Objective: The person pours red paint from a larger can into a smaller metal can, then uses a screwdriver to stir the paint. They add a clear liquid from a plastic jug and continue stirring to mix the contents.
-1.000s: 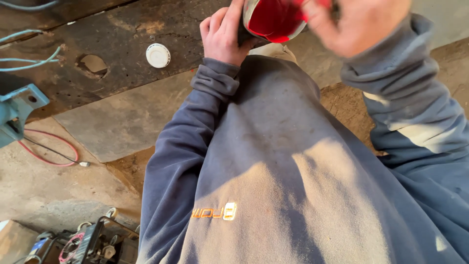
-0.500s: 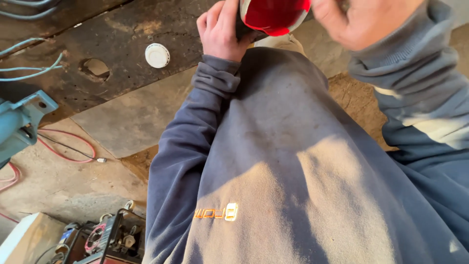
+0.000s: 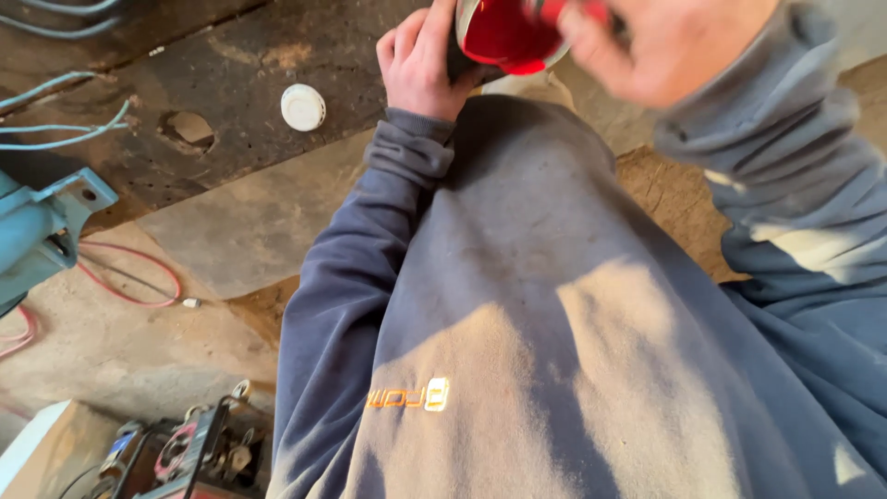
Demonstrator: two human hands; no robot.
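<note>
A round red lens-like part [image 3: 504, 35] with a pale rim sits at the top of the head view, above my knees. My left hand [image 3: 420, 63] grips its left side, fingers curled around the dark body behind it. My right hand [image 3: 665, 42], blurred, reaches onto its right edge with the fingertips pinched on a red piece there. Both arms wear dark blue sleeves. The upper part of the red object runs out of the frame.
A small white round cap [image 3: 303, 107] lies on the dark stained floor to the left. A light blue metal machine [image 3: 42, 236] with red wire [image 3: 129, 277] and blue cables [image 3: 65, 125] is at the left edge. A cluttered toolbox [image 3: 180, 457] is at bottom left.
My view has shifted, so the hands and the red part sit higher in the frame and the toolbox shows more. My right hand has moved slightly leftward on the part's edge.
</note>
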